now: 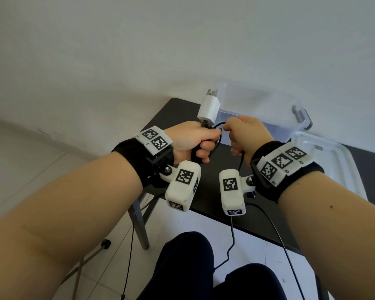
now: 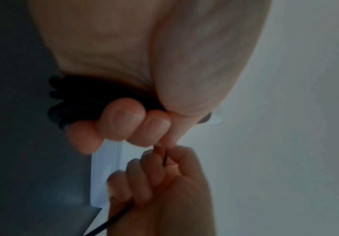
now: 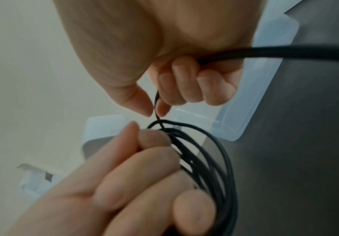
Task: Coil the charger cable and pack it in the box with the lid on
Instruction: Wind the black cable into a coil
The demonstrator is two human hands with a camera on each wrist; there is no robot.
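My left hand (image 1: pixel 193 141) grips a coil of black charger cable (image 3: pixel 205 159), several loops bunched under its curled fingers (image 2: pixel 124 121). The white charger plug (image 1: pixel 209 110) sticks up from that fist, prongs upward. Right beside it, my right hand (image 1: pixel 245 135) pinches the loose cable strand (image 3: pixel 156 102) between thumb and forefinger, and the strand also runs under its other curled fingers. Behind both hands stands the clear plastic box (image 1: pixel 258 111), open, with nothing seen inside. Its clear lid (image 1: pixel 325 161) lies flat to the right.
Box and lid rest on a small black table (image 1: pixel 178 109) against a white wall. Thin black leads from the wrist cameras (image 1: pixel 232 239) hang down past the table's front edge. My knees (image 1: pixel 186 267) in dark trousers are below, over a tiled floor.
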